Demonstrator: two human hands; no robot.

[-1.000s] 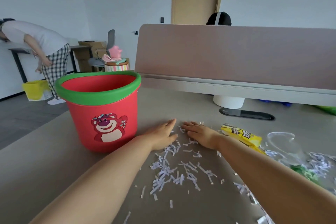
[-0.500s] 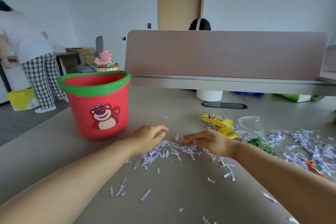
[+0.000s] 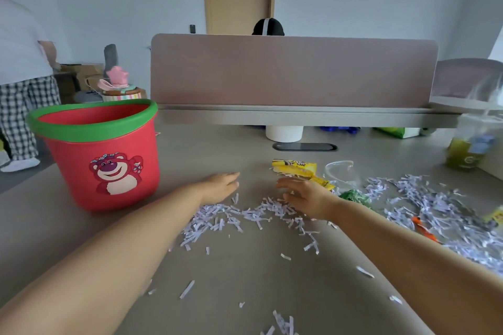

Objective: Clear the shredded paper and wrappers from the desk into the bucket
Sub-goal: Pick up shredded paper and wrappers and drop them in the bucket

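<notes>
You are holding both hands out over the desk (image 3: 245,283), palms down, fingers straight and loose, with nothing in either. They are sitting apart. Your left hand (image 3: 220,185) is lying flat on the bare top, and your right hand (image 3: 304,196) is resting at the far edge of the paper; blur is hiding whether its fingertips are touching it.

A band of shredded paper (image 3: 245,215) is lying just on your side of both hands, its long axis running left to right across the middle of the desk, from one wrist to the other. The coming scoop probably calls for closing the hands together along that axis.

The bucket (image 3: 92,128) is standing upright toward the desk's left edge, just left of your left hand, so that hand is the nearer one for tipping in.

Just beyond your right hand a yellow wrapper (image 3: 295,167) is lying, with a clear wrapper (image 3: 340,171) and a green wrapper (image 3: 353,196) beside it. A larger heap of shreds (image 3: 435,204) is spreading toward the right edge, well apart from the bucket.
</notes>
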